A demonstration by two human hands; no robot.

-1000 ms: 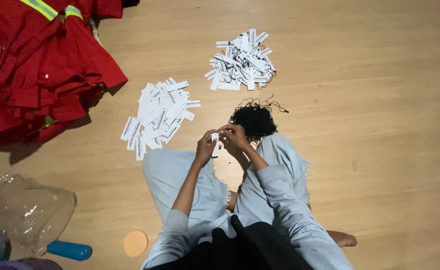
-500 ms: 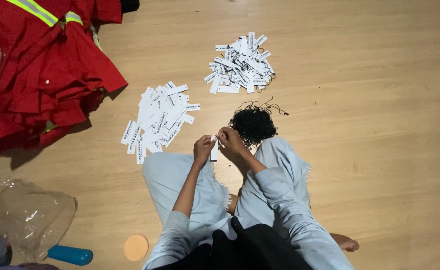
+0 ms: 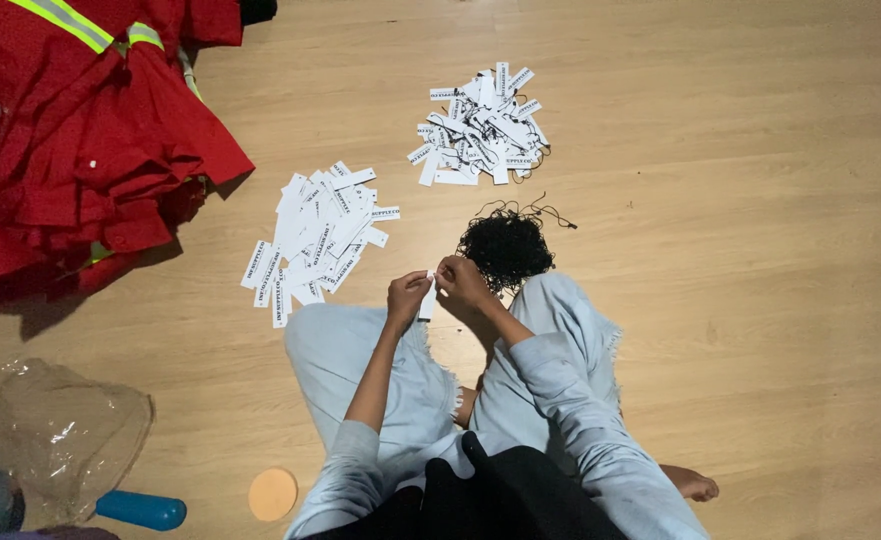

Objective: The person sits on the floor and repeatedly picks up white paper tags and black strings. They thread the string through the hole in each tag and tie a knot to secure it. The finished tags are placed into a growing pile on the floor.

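Between the seated person's knees, just above the pale denim of their lap, both hands meet over one white paper tag (image 3: 427, 298). The left hand (image 3: 406, 299) pinches the tag's left side, fingers closed on it so it stands roughly upright; the right hand (image 3: 462, 284) is curled tight at the tag's upper edge, fingertips drawn together. It seems to be working something thin at that edge, perhaps a black string, though the view is too small to be sure. Held this close, the tag is steadied by one hand while the other does the fine work.

Just beyond the right hand, almost touching its knuckles, lies a tangled heap of black string loops (image 3: 505, 247), near enough to pick from without leaning. Off to the left of the left hand, a loose pile of plain white tags (image 3: 315, 240) fans across the wooden floor (image 3: 740, 250). Farther out, well past both hands, sits a second pile of tags with black strings (image 3: 482, 125) showing among them, kept apart from the first.

Far to the left are folded red work garments with reflective stripes (image 3: 80, 150). Behind the left elbow lie a crumpled clear plastic bag (image 3: 60, 430), a blue cylinder (image 3: 142, 510) and a small round tan disc (image 3: 273, 494).
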